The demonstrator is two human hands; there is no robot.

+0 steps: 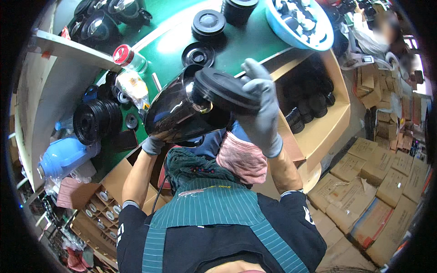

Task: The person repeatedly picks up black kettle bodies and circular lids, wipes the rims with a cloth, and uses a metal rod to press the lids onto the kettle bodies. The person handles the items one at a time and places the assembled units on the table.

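A large glossy black vessel [175, 107], rounded like a jug or pot body, is tilted above my lap. My left hand [153, 145], in a grey glove, supports its lower left end; the fingers are mostly hidden behind it. In my right hand [264, 102], also grey-gloved, is a thick round black lid [225, 88] with a ridged rim, gripped by its right edge. The lid lies across the vessel's upper right end; whether it is seated there I cannot tell. A black ring-shaped lid [198, 55] rests on the green table just beyond the vessel.
Stacked black lids [209, 23] and a blue basin [298, 25] of small parts stand on the green table [170, 50]. A red-capped jar [129, 58] is at left, near black discs [95, 120]. An open carton [325, 129] of black parts is at my right.
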